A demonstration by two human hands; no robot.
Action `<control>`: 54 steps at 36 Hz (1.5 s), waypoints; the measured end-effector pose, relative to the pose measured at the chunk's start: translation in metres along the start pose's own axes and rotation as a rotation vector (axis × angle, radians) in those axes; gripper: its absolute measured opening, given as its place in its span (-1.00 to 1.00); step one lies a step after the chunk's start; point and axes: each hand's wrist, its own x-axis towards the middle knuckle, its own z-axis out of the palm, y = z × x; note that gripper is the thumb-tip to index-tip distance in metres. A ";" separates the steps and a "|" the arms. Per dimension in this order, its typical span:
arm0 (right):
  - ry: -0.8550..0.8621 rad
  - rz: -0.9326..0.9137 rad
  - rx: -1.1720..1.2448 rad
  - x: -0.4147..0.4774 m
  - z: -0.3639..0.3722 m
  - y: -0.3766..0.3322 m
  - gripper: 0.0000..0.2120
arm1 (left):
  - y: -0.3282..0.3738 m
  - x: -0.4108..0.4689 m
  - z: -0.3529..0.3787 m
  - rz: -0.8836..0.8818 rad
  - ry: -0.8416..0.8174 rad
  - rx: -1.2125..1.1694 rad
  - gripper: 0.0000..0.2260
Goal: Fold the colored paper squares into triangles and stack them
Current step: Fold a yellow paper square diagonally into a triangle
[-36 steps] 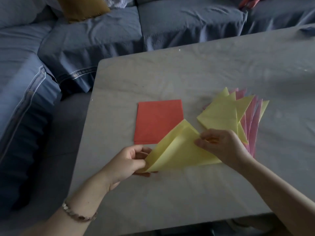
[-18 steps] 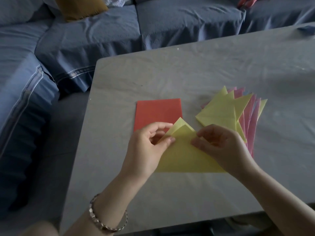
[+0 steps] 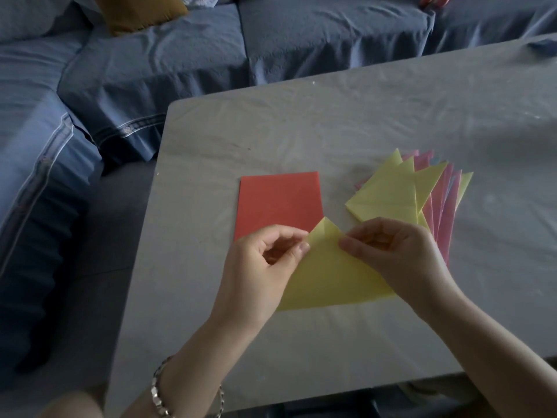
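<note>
Pinching yellow triangle (image 3: 331,279) near its apex: left hand (image 3: 256,276), right hand (image 3: 401,254), fingers (image 3: 301,248) curled.

There were 2 hands, left hand (image 3: 256,267) & right hand (image 3: 401,254); 1 half-folded yellow sheet (image 3: 328,276); 1 red sheet (image 3: 277,203); 1 fanned pile of triangles (image 3: 388,194), approx 4 yellow, pinks uncountable; 1 bracelet (image 3: 158,396); 1 table (image 3: 331,122)

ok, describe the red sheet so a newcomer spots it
On the grey table, look left of the fanned stack of yellow and pink triangles. The red paper sheet lies flat there, behind the yellow sheet. It alone is red and rectangular.
</note>
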 end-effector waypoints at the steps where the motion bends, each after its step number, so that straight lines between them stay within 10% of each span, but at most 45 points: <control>1: 0.009 0.005 0.017 0.000 0.000 0.000 -0.91 | 0.001 0.000 0.001 0.004 0.008 0.007 -0.82; 54: -0.035 -0.163 -0.026 -0.017 -0.002 -0.012 -0.79 | 0.017 -0.011 0.003 0.213 0.100 0.203 -0.87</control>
